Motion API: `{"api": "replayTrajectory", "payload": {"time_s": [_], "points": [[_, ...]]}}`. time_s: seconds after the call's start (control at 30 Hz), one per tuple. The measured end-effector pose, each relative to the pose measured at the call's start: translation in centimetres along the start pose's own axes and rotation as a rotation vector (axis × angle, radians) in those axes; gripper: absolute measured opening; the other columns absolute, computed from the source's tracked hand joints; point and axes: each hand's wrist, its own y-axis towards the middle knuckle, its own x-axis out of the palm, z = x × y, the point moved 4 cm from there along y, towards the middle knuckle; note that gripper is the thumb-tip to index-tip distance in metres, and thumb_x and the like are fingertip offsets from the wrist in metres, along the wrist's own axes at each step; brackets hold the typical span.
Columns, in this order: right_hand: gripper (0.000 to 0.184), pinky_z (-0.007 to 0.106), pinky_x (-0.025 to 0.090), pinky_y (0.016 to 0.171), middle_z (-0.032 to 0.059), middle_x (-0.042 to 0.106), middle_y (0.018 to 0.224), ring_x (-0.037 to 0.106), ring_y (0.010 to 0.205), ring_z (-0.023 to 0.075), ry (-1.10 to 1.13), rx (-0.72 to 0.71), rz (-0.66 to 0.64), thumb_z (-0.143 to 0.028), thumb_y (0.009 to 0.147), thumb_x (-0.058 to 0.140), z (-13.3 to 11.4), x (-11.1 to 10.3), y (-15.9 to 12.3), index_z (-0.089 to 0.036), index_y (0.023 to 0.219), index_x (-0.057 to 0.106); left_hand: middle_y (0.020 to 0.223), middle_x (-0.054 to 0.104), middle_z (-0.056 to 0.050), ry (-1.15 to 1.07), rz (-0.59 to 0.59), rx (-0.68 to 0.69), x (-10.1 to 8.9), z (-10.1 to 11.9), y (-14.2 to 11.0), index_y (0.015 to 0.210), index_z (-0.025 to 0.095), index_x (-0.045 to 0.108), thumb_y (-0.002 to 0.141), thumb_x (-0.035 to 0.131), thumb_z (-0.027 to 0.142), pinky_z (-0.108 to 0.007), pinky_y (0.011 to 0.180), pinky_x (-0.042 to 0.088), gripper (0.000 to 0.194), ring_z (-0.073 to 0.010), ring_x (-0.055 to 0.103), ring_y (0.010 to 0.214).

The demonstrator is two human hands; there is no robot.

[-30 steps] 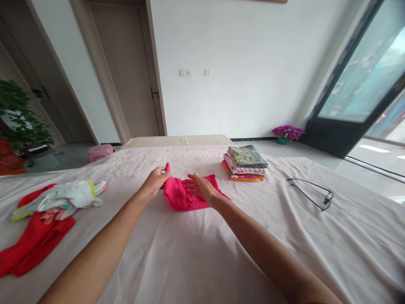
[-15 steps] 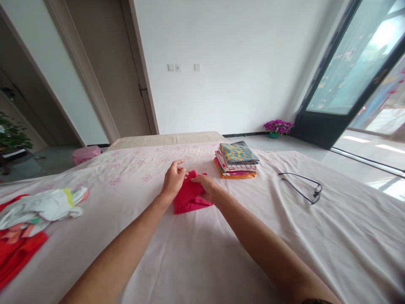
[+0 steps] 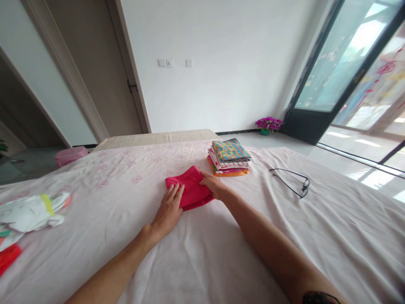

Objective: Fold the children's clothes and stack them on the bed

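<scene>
A pink-red garment [image 3: 193,185], folded into a small flat packet, lies on the pale bedsheet [image 3: 202,261] in front of me. The extended fingers of my left hand [image 3: 169,209] rest flat on its near left side. At the opposite edge, my right hand [image 3: 213,185] pinches the cloth with the thumb on top and the fingers tucked out of sight beneath. Just beyond my right hand stands a stack of folded clothes [image 3: 229,158], its top piece patterned in blue and yellow.
Eyeglasses [image 3: 294,181] lie on the sheet to the right. Rumpled white clothing [image 3: 28,213] and a red garment [image 3: 8,257] are at the left edge. Past the bed are a pink stool [image 3: 71,156] and purple flowers [image 3: 268,123].
The pink-red garment has been folded over into a smaller packet. My left hand has let go of its raised edge and come down flat on it; my right hand now grips its right side.
</scene>
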Motion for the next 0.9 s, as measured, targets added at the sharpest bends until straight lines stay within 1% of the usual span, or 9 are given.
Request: {"api": "replayTrajectory", "payload": {"time_s": [0.1,0.2,0.27,0.37,0.47,0.53,0.6,0.8,0.9], "points": [[0.075,0.03,0.054,0.06,-0.0006,0.069,0.073,0.065,0.061,0.0178,-0.15,0.044,0.075,-0.008,0.06,0.05,0.3,-1.1,-0.2,-0.026,0.132,0.055,0.157,0.034,-0.017,0.081,-0.075,-0.001,-0.2,1.0,-0.1,0.149,0.014,0.038,0.083,0.041,0.006,-0.051,0.119,0.026,0.067,-0.0305,0.02,0.149],[0.073,0.031,0.053,0.062,0.0032,0.07,0.077,0.065,0.065,0.0192,-0.457,0.041,0.211,-0.009,0.068,0.05,0.0,-2.4,-0.2,-0.023,0.139,0.051,0.157,0.035,-0.016,0.099,-0.183,-0.045,-1.0,1.4,0.3,0.147,0.019,0.043,0.086,0.05,0.021,-0.057,0.117,0.024,0.062,-0.0341,0.024,0.148],[0.068,0.034,0.053,0.074,0.0079,0.072,0.096,0.067,0.084,0.0227,-0.762,-0.044,0.328,-0.01,0.073,0.049,-0.9,-2.9,-0.4,-0.021,0.14,0.051,0.153,0.043,-0.013,0.046,-0.207,-0.083,-1.8,1.2,1.1,0.143,0.022,0.049,0.091,0.048,0.034,-0.057,0.116,0.026,0.053,-0.0326,0.031,0.145],[0.062,0.04,0.046,0.096,0.0113,0.062,0.13,0.059,0.115,0.027,-1.208,-0.261,0.455,-0.012,0.08,0.046,-2.4,-2.1,-1.2,-0.021,0.141,0.05,0.142,0.056,-0.01,-0.027,-0.087,-0.133,-2.8,0.3,2.9,0.133,0.02,0.059,0.099,0.032,0.039,-0.048,0.116,0.03,0.048,-0.0254,0.044,0.138],[0.056,0.041,0.036,0.109,0.0105,0.049,0.147,0.046,0.133,0.026,-1.45,-0.471,0.378,-0.018,0.091,0.039,-2.2,0.3,-1.7,-0.02,0.147,0.044,0.142,0.055,-0.014,0.078,0.039,-0.198,-2.4,-0.5,4.4,0.133,0.013,0.058,0.099,0.029,0.032,-0.045,0.117,0.028,0.049,-0.0258,0.043,0.138],[0.053,0.041,0.028,0.115,0.0088,0.039,0.155,0.033,0.142,0.0245,-1.545,-0.541,0.268,-0.026,0.097,0.036,-1.1,1.6,-1.6,-0.02,0.149,0.039,0.145,0.052,-0.018,0.175,0.019,-0.229,-1.2,-0.6,4.8,0.136,0.009,0.055,0.098,0.031,0.031,-0.047,0.116,0.028,0.05,-0.0293,0.04,0.14],[0.054,0.044,0.023,0.117,0.0094,0.033,0.158,0.025,0.147,0.025,-1.625,-0.511,0.171,-0.037,0.1,0.035,0.4,2.0,-1.1,-0.019,0.151,0.037,0.147,0.048,-0.02,0.239,-0.035,-0.248,0.1,-0.6,4.8,0.14,0.009,0.051,0.097,0.036,0.034,-0.049,0.115,0.029,0.052,-0.0327,0.039,0.14],[0.061,0.05,0.021,0.117,0.0131,0.024,0.161,0.025,0.147,0.0274,-1.685,-0.372,0.087,-0.046,0.102,0.029,2.6,-0.9,0.1,-0.016,0.155,0.029,0.153,0.041,-0.019,0.296,-0.1,-0.303,0.9,-1.0,3.7,0.147,0.022,0.043,0.094,0.041,0.049,-0.058,0.108,0.034,0.059,-0.0372,0.037,0.14],[0.059,0.049,0.019,0.119,0.0118,0.029,0.159,0.025,0.147,0.0273,-1.612,-0.348,0.097,-0.044,0.102,0.028,2.2,-2.3,0.2,-0.016,0.155,0.029,0.15,0.044,-0.02,0.327,-0.029,-0.239,0.1,-0.7,3.1,0.143,0.02,0.048,0.095,0.041,0.047,-0.06,0.109,0.032,0.056,-0.0384,0.038,0.139]]}}
